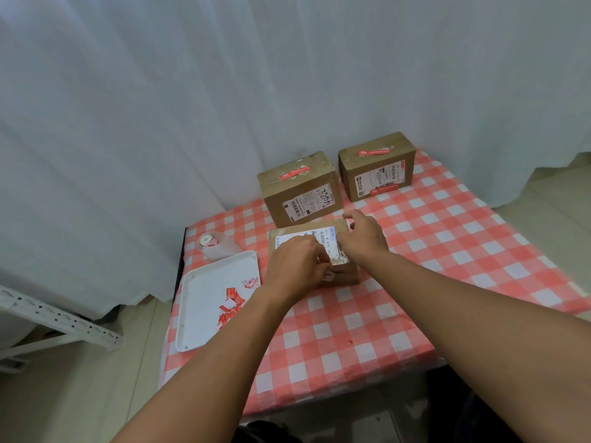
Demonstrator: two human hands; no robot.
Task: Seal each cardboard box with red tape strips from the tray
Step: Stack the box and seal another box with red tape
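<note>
Hands meet over the nearest cardboard box, just right of the white tray: the left hand curls its fingers at the box's near top edge, seemingly pinching a small strip there, while the right hand rests spread on the far right corner, fingers loosely bent. Loose red tape strips lie in the tray, and two boxes beyond it, one nearer the tray, one further right, already carry red strips. Tape looks light, limp and sticky, so I would take it by an end; the box seems stiff and light enough to brace by a corner.

head-worn view, angled down, table near
</note>
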